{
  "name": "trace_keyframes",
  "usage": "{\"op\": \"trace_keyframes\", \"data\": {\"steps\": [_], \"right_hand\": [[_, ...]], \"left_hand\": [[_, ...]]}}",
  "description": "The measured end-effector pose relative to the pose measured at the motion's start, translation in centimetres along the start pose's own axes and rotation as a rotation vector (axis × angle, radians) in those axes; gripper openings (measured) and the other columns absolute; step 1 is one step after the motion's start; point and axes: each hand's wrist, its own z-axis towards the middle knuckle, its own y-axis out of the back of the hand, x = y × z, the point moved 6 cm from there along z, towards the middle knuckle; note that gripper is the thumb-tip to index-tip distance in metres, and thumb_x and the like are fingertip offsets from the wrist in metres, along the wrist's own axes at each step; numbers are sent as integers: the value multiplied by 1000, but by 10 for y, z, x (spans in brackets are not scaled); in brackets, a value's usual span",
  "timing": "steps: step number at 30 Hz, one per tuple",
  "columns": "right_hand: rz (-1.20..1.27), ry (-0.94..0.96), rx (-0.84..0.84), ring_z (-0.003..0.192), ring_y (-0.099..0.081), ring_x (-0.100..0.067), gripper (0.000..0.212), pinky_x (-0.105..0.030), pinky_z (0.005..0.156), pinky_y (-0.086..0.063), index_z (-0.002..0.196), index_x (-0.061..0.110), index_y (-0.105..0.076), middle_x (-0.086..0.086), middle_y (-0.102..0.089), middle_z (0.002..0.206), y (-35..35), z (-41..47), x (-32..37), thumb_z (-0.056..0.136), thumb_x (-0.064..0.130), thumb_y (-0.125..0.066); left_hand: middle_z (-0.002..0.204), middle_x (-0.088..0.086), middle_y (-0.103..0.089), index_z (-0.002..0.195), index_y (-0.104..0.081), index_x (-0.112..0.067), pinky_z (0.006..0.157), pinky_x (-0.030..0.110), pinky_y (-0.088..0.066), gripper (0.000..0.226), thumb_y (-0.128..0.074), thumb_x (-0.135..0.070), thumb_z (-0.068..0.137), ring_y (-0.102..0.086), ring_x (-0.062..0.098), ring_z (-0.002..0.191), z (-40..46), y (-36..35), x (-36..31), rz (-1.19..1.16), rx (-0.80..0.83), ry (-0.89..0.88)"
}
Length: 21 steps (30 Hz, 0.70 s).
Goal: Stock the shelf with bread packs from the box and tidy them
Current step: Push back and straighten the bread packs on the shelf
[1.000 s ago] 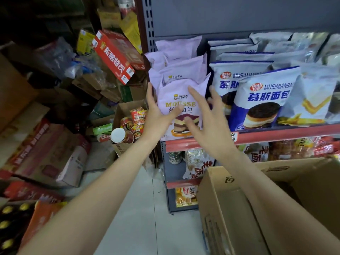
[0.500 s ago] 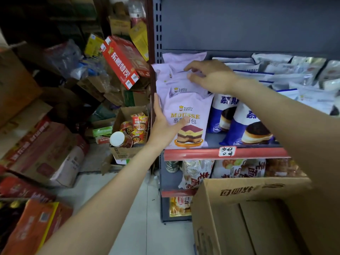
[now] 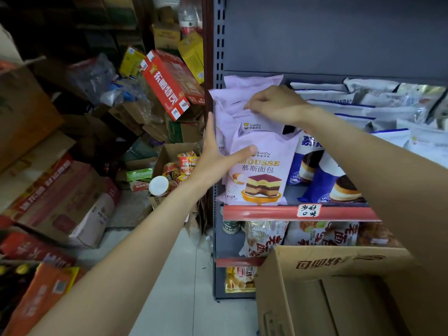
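Note:
A row of lilac mousse bread packs stands at the left end of the grey shelf (image 3: 261, 212). The front lilac pack (image 3: 263, 175) shows a layered cake picture. My left hand (image 3: 219, 155) lies flat against the left side of this row, thumb across the front pack's face. My right hand (image 3: 275, 105) reaches over the row from the right, its curled fingers gripping the top edge of a rear lilac pack (image 3: 242, 92). Blue-and-white bread packs (image 3: 322, 175) stand to the right. The open cardboard box (image 3: 322, 287) sits at the lower right; its visible inside shows only cardboard.
The shelf's perforated upright (image 3: 219, 44) runs beside my left hand. Lower shelves hold more packaged bread (image 3: 264, 238). To the left are stacked cartons, a red drinks box (image 3: 169, 81) and an open box of instant noodle cups (image 3: 174, 173). The white floor (image 3: 179, 275) shows between.
My right hand rose from the front pack to the top of the rear lilac packs and curled onto one. My left hand stayed against the row's left side. The view came nearer.

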Motion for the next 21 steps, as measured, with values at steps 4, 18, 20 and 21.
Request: {"op": "trace_keyframes", "data": {"steps": [4, 18, 20, 21], "right_hand": [[17, 4, -18, 115, -53, -23, 33, -30, 92, -39, 108, 15, -69, -2, -63, 123, -4, 5, 4, 93, 32, -44], [153, 109, -157, 118, -53, -18, 25, -5, 84, -31, 108, 10, -69, -3, -61, 125, 13, 22, -18, 93, 14, -50], [130, 144, -161, 124, -48, -22, 31, -7, 91, -29, 120, 8, -62, -8, -54, 134, 16, 29, -22, 93, 7, -47], [105, 147, -114, 128, -44, -22, 34, -11, 97, -26, 126, 7, -58, -9, -49, 139, 14, 34, -24, 94, 6, -45]], "left_hand": [[158, -15, -5, 150, 5, -36, 116, 39, -27, 109, -75, -37, 76, -15, 10, 144, 5, -7, -2, 11, 26, 11], [155, -5, -23, 148, -22, -32, 111, 28, -21, 54, -38, -45, 98, -23, 11, 141, 46, 16, -24, -120, -132, -25], [154, -5, -26, 146, -28, -31, 107, 24, -22, 47, -36, -41, 100, -25, 10, 140, 56, 22, -21, -71, -119, -29], [154, -4, -27, 145, -30, -30, 108, 24, -21, 45, -35, -39, 101, -26, 10, 139, 61, 24, -19, -55, -113, -20]]}}
